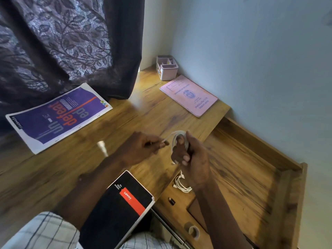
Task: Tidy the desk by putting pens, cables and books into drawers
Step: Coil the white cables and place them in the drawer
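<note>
My right hand [193, 157] grips the coiled white cable [175, 136] while my left hand [142, 148] pinches its loose end

Wooden desk [140, 112]. Flat on it: purple-covered booklet [59, 115] far left; pink record book [188, 95] at back right, near wall; pink compartmented organiser [167, 68] in back corner, just behind that book; black pad [116, 211] with red label at near edge. Small white object [102, 147] mid-desk, blurred, unidentified.

Home study corner, wooden desk [71, 169], leaf-patterned curtain [62, 38], record book [188, 95]
</note>
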